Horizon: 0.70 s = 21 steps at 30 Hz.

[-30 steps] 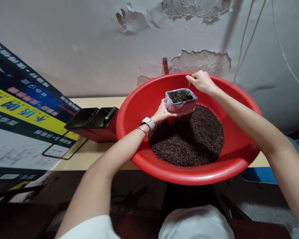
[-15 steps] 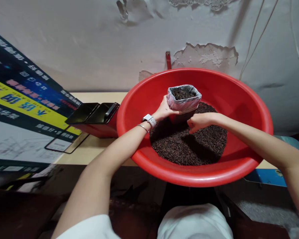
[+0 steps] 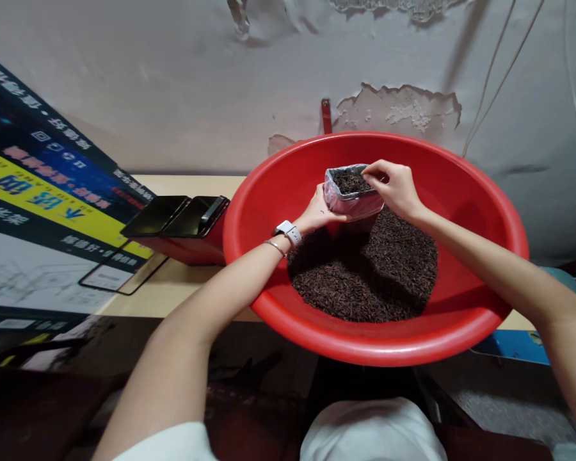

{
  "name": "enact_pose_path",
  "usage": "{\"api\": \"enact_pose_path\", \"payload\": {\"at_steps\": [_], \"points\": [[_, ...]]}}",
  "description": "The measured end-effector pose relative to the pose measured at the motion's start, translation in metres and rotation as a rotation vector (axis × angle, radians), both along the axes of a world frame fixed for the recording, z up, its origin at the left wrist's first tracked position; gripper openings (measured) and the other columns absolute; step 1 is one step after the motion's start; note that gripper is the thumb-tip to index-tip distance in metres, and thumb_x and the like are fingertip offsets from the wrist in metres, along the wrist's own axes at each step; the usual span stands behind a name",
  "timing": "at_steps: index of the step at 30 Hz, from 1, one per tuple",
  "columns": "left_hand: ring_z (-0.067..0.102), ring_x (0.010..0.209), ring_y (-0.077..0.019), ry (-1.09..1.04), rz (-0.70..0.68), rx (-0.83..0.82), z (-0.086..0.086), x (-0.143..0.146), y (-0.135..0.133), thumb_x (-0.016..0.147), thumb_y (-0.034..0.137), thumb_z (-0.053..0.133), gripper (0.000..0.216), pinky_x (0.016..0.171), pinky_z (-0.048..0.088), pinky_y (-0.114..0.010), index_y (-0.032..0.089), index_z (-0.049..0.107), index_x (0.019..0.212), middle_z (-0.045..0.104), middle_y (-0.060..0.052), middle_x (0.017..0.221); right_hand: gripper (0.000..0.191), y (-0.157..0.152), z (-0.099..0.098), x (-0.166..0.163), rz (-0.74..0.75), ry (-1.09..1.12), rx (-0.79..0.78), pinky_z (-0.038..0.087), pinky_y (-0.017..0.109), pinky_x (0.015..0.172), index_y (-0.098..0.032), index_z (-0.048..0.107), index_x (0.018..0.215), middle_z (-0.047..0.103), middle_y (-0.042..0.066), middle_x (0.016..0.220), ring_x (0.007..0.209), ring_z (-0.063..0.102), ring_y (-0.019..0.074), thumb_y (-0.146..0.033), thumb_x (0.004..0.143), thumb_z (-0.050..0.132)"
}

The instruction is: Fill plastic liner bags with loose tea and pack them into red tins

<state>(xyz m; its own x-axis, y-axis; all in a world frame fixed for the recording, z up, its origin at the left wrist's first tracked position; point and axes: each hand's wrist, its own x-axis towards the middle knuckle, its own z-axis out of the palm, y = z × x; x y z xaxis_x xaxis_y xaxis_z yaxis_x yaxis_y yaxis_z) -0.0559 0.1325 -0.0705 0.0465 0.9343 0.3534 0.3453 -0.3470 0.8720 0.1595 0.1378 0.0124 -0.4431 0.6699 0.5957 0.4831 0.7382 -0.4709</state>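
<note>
A small rectangular container (image 3: 355, 203) with clear plastic around its rim is full of dark, dry leaves that look like loose tea (image 3: 350, 182). My left hand (image 3: 320, 210) grips it from the left and below, holding it over a large red tub (image 3: 379, 351). At the container's right rim is my right hand (image 3: 396, 186), thumb and fingers pinched together; what lies between the fingertips is too small to make out. A broad heap of the same dark leaves (image 3: 360, 282) covers the tub's floor.
Two open dark-lined tins (image 3: 185, 224) with red sides stand left of the tub on a pale tabletop (image 3: 192, 278). A printed banner (image 3: 52, 192) leans in on the left, near a thin black wire frame (image 3: 125, 291). Behind is a wall with peeling paint (image 3: 398, 105).
My right hand has risen from just above the leaf heap to the right rim of the container. My left hand still holds the container in nearly the same place.
</note>
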Motion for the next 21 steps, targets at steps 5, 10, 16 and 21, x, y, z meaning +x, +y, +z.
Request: {"api": "enact_pose_path", "payload": {"at_steps": [5, 10, 16, 21], "points": [[0.042, 0.136, -0.0394, -0.002, -0.033, 0.024, -0.002, -0.001, 0.000, 0.040, 0.043, 0.095, 0.113, 0.117, 0.030, -0.058, 0.016, 0.037, 0.132, 0.045, -0.020, 0.140, 0.031, 0.012, 0.003, 0.018, -0.091, 0.103, -0.010, 0.049, 0.041, 0.088, -0.019, 0.062, 0.116, 0.068, 0.008, 0.103, 0.097, 0.062, 0.0226, -0.028, 0.087, 0.058], [0.041, 0.137, -0.0404, 0.007, -0.032, 0.044, -0.002, 0.000, 0.000, 0.040, 0.042, 0.095, 0.113, 0.117, 0.029, -0.058, 0.016, 0.037, 0.133, 0.045, -0.020, 0.140, 0.030, -0.016, 0.012, 0.027, 0.135, -0.032, -0.093, 0.050, 0.041, 0.090, -0.017, 0.064, 0.113, 0.067, 0.007, 0.099, 0.096, 0.062, 0.0215, -0.036, 0.094, 0.052], [0.039, 0.138, -0.0396, 0.033, -0.050, 0.047, -0.001, -0.001, 0.001, 0.042, 0.039, 0.094, 0.112, 0.118, 0.027, -0.055, 0.014, 0.035, 0.134, 0.044, -0.021, 0.140, 0.076, -0.071, -0.071, -0.002, 0.512, -0.780, -0.410, 0.045, 0.052, 0.100, -0.012, 0.053, 0.137, 0.052, 0.022, 0.136, 0.123, 0.052, 0.0358, -0.056, 0.078, 0.072], [0.037, 0.140, -0.0394, 0.041, -0.050, 0.034, 0.003, 0.001, -0.003, 0.042, 0.038, 0.094, 0.110, 0.120, 0.025, -0.054, 0.013, 0.035, 0.132, 0.041, -0.023, 0.143, 0.069, -0.101, -0.129, -0.002, 0.492, -0.935, -0.114, 0.041, 0.057, 0.099, -0.008, 0.048, 0.140, 0.047, 0.025, 0.139, 0.126, 0.046, 0.0385, -0.058, 0.093, 0.053]]}}
